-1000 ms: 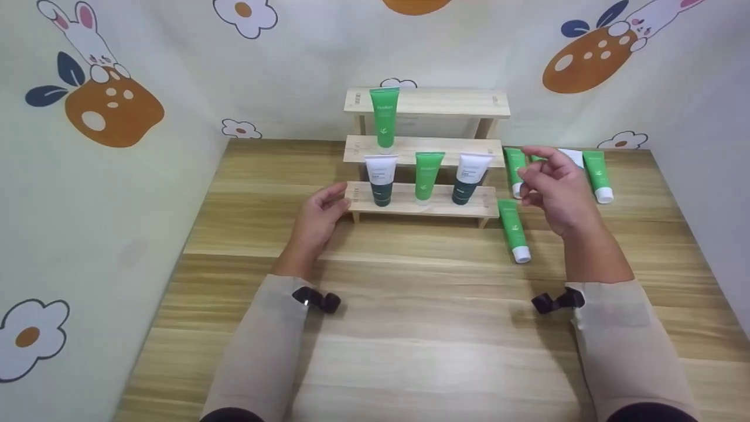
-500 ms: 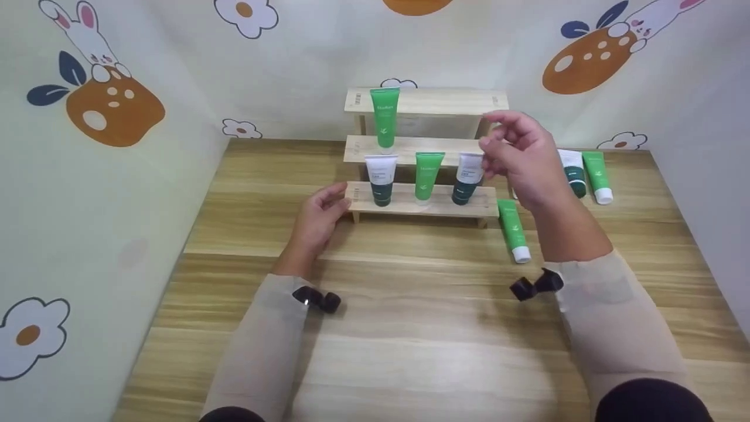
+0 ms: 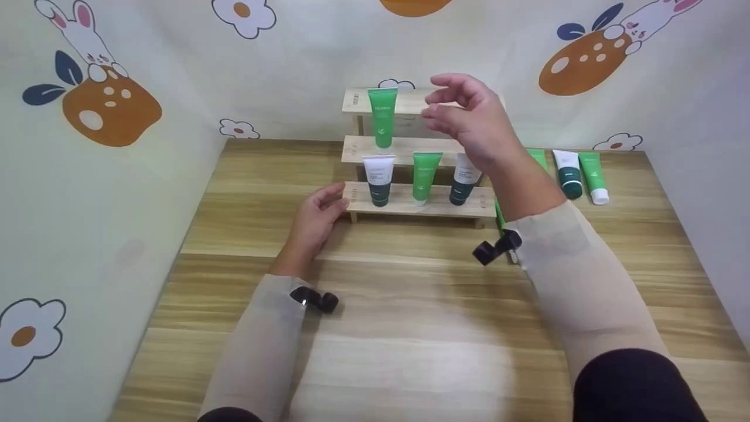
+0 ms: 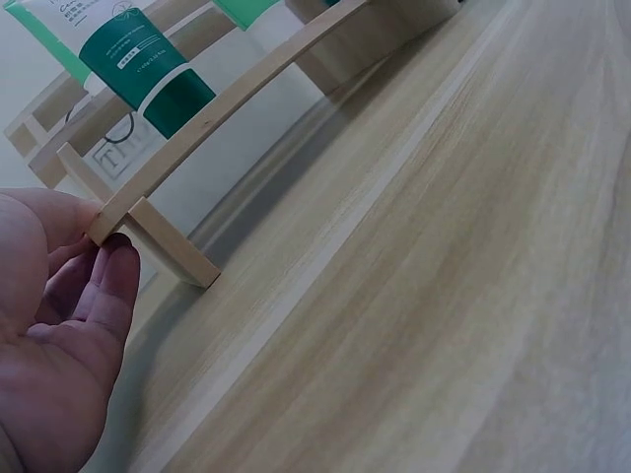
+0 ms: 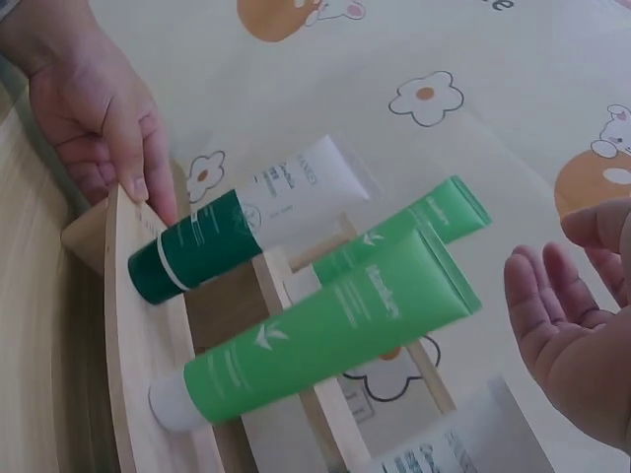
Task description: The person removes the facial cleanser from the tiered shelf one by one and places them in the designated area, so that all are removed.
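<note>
Hovering loosely spread, right hand hides top shelf (partly); left hand pinches bottom shelf.

The right hand partly hides the top shelf.

In front of you rises a cream back wall, and a matching left wall meets it at a corner. On your left you see a printed white rabbit with pink inner ears, perched over a spotted orange fruit with navy leaves. The motif repeats, slanted, at your upper right as a second orange fruit. White flowers with orange centres dot both walls, including a large flower at your lower left. To your right stands a pale greyish right wall. Your tabletop has streaky light-brown wood grain, and a soft white glare shines near its front.
</note>
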The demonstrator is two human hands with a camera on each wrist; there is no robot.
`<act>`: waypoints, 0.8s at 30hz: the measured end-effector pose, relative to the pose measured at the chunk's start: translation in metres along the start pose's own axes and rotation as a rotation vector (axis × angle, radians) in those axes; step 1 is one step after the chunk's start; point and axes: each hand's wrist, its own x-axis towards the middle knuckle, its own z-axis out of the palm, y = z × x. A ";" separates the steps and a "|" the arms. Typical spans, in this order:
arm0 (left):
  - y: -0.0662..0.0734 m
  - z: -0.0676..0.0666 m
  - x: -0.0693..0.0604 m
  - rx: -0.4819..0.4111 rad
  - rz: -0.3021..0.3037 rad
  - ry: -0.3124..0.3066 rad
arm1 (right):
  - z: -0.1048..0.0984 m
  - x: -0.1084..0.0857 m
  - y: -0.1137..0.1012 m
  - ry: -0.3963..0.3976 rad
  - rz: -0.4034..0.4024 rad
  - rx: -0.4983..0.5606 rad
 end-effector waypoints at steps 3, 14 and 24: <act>0.000 0.000 0.000 0.013 -0.005 -0.004 | 0.011 0.009 0.000 -0.034 0.010 -0.111; 0.001 -0.001 0.000 0.018 -0.004 -0.009 | 0.038 0.035 0.001 -0.094 0.091 -0.426; 0.001 -0.002 -0.001 0.005 0.011 -0.013 | 0.041 0.037 0.002 -0.020 0.116 -0.487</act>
